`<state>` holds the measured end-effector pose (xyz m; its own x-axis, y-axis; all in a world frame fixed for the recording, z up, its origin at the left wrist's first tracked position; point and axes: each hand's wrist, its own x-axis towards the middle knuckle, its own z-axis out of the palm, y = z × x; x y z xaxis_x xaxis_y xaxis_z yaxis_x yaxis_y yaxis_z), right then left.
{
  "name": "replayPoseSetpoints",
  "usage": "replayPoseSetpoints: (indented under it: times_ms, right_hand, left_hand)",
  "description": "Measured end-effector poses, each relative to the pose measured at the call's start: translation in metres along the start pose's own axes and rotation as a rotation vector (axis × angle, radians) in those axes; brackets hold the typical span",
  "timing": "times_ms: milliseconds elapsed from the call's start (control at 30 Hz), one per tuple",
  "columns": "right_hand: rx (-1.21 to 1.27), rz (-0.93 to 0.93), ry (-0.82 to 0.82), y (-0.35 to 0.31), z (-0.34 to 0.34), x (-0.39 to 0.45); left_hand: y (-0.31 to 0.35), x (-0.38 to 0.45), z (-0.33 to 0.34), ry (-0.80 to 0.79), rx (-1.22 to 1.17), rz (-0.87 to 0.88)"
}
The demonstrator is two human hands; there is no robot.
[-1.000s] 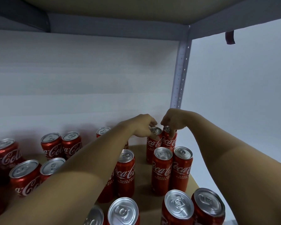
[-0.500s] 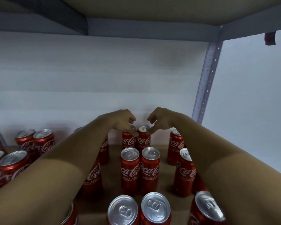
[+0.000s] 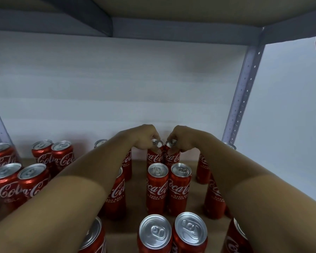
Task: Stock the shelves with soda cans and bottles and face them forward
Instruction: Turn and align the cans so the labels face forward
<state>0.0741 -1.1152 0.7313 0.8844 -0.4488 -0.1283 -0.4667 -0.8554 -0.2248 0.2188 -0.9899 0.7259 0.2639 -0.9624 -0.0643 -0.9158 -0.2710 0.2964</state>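
A: So, where are the two cans that the hands work on?

B: They stand at the back of the shelf, a little above the middle of the frame, upright and touching each other. The left back can (image 3: pixel 154 154) is under the left hand (image 3: pixel 144 138), and the right back can (image 3: pixel 172 155) is under the right hand (image 3: pixel 182 138).

A: How do the hands hold them?

B: Each hand comes from above with curled fingers and pinches the top rim of its can. The thumbs press on the red sides just under the rims. The two hands are near each other but apart.

A: And what is around these cans?

B: Directly in front of them, at the centre, stands a second pair of cans (image 3: pixel 169 187), also side by side, with the white logos facing the camera. At the lower edge of the frame a third pair (image 3: pixel 172 234) shows mostly silver tops. More red cans (image 3: pixel 18 181) stand at the left of the frame, and some at the right are partly hidden behind the right forearm.

A: What about the shelf itself?

B: The cans stand on a brown shelf board (image 3: pixel 139 187). Behind is a white back wall (image 3: pixel 117 88), and a grey perforated post (image 3: pixel 243 92) rises at the upper right, under the upper shelf (image 3: pixel 171 10).
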Motion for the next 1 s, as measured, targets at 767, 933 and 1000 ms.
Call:
replayPoseSetpoints:
  times_ms: [767, 933, 1000]
  right_hand:
    - [0.265, -0.068, 0.098, -0.007, -0.013, -0.073]
    - [0.304, -0.049, -0.148, -0.021, 0.0, -0.095]
    - [0.187, -0.058, -0.12, -0.026, 0.004, -0.101]
  left_hand:
    - [0.037, -0.072, -0.009, 0.038, -0.272, 0.126]
    - [0.047, -0.085, -0.002, -0.178, -0.239, 0.073]
    - [0.051, -0.089, 0.001, -0.153, -0.119, 0.08]
